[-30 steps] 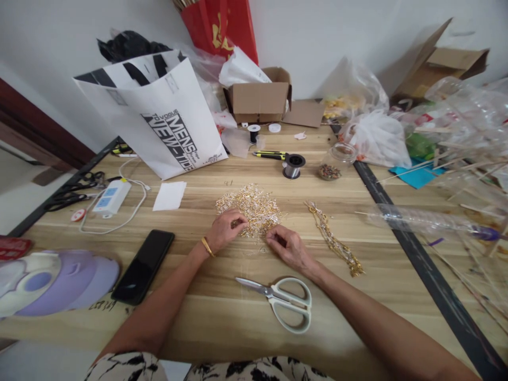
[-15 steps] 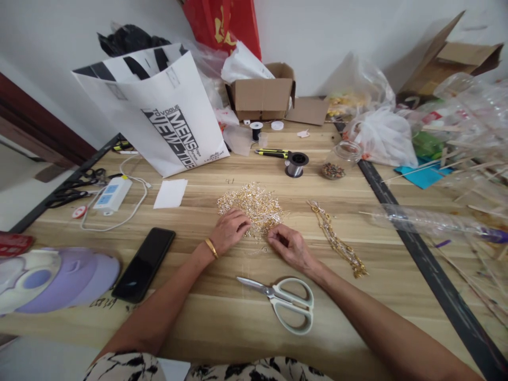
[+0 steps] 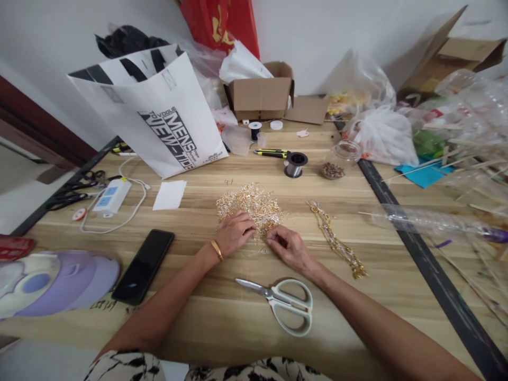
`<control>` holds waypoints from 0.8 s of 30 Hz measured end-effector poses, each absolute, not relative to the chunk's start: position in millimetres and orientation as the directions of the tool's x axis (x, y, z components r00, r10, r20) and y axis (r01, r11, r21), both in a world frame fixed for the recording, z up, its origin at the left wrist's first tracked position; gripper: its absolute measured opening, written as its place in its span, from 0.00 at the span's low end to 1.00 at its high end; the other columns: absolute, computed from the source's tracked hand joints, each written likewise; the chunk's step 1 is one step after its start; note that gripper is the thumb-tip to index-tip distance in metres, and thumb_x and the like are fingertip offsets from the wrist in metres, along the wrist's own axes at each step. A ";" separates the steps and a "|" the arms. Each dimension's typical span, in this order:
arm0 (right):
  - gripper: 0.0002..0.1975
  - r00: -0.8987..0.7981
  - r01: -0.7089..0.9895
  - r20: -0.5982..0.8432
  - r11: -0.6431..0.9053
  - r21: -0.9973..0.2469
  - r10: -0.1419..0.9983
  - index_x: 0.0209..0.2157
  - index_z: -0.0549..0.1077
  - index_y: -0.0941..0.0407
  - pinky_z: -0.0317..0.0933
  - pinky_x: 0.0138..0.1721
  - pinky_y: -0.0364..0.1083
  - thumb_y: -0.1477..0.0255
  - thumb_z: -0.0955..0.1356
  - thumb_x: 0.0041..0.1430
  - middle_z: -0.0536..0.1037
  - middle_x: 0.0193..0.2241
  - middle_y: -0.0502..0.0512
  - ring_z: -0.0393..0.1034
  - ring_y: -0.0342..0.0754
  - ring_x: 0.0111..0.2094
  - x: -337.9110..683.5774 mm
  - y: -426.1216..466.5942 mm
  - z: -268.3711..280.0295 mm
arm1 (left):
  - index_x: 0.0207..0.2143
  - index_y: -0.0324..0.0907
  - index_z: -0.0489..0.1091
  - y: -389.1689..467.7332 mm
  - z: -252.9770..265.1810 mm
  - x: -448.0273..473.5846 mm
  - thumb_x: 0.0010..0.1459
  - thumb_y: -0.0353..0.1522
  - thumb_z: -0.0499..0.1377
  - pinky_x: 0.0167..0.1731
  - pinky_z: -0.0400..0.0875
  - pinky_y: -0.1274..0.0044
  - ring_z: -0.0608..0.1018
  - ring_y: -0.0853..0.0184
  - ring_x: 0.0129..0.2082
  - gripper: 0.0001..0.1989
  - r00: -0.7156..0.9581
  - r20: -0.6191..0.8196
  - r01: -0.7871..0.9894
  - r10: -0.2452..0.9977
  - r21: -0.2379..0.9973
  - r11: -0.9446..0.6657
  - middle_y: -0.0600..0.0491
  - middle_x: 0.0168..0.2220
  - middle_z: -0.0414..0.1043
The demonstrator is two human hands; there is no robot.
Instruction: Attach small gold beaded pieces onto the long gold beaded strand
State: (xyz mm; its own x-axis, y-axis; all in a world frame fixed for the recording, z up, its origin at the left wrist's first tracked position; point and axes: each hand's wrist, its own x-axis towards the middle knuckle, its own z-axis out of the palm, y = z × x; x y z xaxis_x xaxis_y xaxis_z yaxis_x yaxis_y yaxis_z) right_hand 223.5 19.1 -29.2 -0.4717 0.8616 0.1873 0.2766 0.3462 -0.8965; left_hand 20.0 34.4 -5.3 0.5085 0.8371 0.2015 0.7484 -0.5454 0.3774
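Note:
A loose pile of fine gold and silver chain pieces is heaped on the wooden table. At its near left edge rests my left hand, a gold bracelet on the wrist; thumb and fingers are drawn together. Across from it, my right hand pinches at the pile's near right edge. What either pinch contains is too small to make out. Between the hands lies a short thin chain with a ring. To the right is a bundle of gold and silver chains. Scissors with pale handles lie nearer me.
On the left are a black phone, a purple and cream object and a power strip. Behind the pile stand a wire spool, a bead jar and a white paper bag. Plastic and sticks clutter the right.
My left hand has shifted slightly right, closer to my right hand. My right hand stays in nearly the same place. The camera view has moved a little.

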 end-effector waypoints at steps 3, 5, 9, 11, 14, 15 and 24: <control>0.04 -0.478 0.272 0.190 0.350 -0.896 0.858 0.29 0.68 0.57 0.53 0.25 0.41 0.74 0.64 0.57 0.66 0.23 0.49 0.59 0.41 0.24 223.9 19.6 -29.8 | 0.30 0.40 0.72 37.1 -2.2 20.7 0.57 0.29 0.56 0.41 0.64 0.72 0.68 0.63 0.38 0.06 0.516 0.134 0.761 0.846 0.382 -0.525 0.51 0.31 0.70; 0.04 -0.480 0.265 0.195 0.353 -0.897 0.855 0.29 0.68 0.57 0.53 0.26 0.41 0.75 0.64 0.57 0.66 0.23 0.49 0.59 0.42 0.24 224.3 20.0 -30.6 | 0.29 0.40 0.72 39.3 1.0 20.8 0.56 0.28 0.57 0.41 0.63 0.72 0.68 0.63 0.38 0.04 0.523 0.090 0.763 0.848 0.393 -0.513 0.51 0.31 0.70; 0.03 -0.478 0.254 0.205 0.358 -0.899 0.854 0.29 0.68 0.57 0.54 0.27 0.41 0.75 0.64 0.56 0.67 0.24 0.49 0.60 0.42 0.25 224.6 20.3 -31.4 | 0.27 0.40 0.70 42.6 3.7 20.4 0.57 0.28 0.56 0.40 0.63 0.72 0.69 0.64 0.36 0.06 0.548 0.061 0.756 0.834 0.390 -0.526 0.52 0.29 0.69; 0.04 -0.483 0.255 0.199 0.354 -0.900 0.853 0.29 0.68 0.57 0.54 0.26 0.41 0.74 0.64 0.56 0.67 0.24 0.49 0.60 0.42 0.25 224.5 20.1 -30.5 | 0.27 0.40 0.69 43.3 2.5 20.1 0.57 0.28 0.55 0.40 0.63 0.72 0.68 0.64 0.35 0.07 0.564 0.059 0.756 0.823 0.364 -0.544 0.52 0.29 0.69; 0.04 -0.483 0.256 0.194 0.350 -0.901 0.854 0.29 0.68 0.57 0.54 0.26 0.41 0.74 0.64 0.57 0.66 0.23 0.49 0.60 0.42 0.25 224.4 19.5 -28.2 | 0.28 0.39 0.69 43.5 0.6 20.1 0.58 0.29 0.55 0.40 0.63 0.71 0.68 0.63 0.36 0.06 0.566 0.070 0.766 0.822 0.325 -0.555 0.51 0.29 0.69; 0.04 -0.482 0.258 0.195 0.351 -0.900 0.854 0.29 0.68 0.57 0.53 0.26 0.41 0.74 0.64 0.57 0.66 0.23 0.49 0.60 0.42 0.25 224.3 19.4 -27.7 | 0.28 0.39 0.68 43.6 0.6 20.3 0.58 0.29 0.55 0.41 0.63 0.71 0.68 0.63 0.36 0.06 0.559 0.081 0.769 0.825 0.323 -0.552 0.51 0.30 0.69; 0.03 -0.479 0.271 0.191 0.351 -0.896 0.857 0.29 0.69 0.58 0.53 0.26 0.40 0.75 0.64 0.57 0.66 0.23 0.49 0.59 0.41 0.25 224.1 19.8 -29.4 | 0.27 0.38 0.70 45.1 5.6 22.6 0.54 0.29 0.58 0.33 0.67 0.78 0.72 0.69 0.29 0.04 0.308 0.175 0.624 0.935 0.705 -0.338 0.52 0.27 0.73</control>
State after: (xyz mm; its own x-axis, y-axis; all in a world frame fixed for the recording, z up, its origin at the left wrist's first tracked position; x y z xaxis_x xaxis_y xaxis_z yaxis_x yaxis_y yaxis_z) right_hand 224.1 19.8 -29.4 -0.4786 0.8571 0.1907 0.2714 0.3510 -0.8962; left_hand 22.6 45.1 5.6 0.3081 0.9350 0.1754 0.6236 -0.3378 0.7050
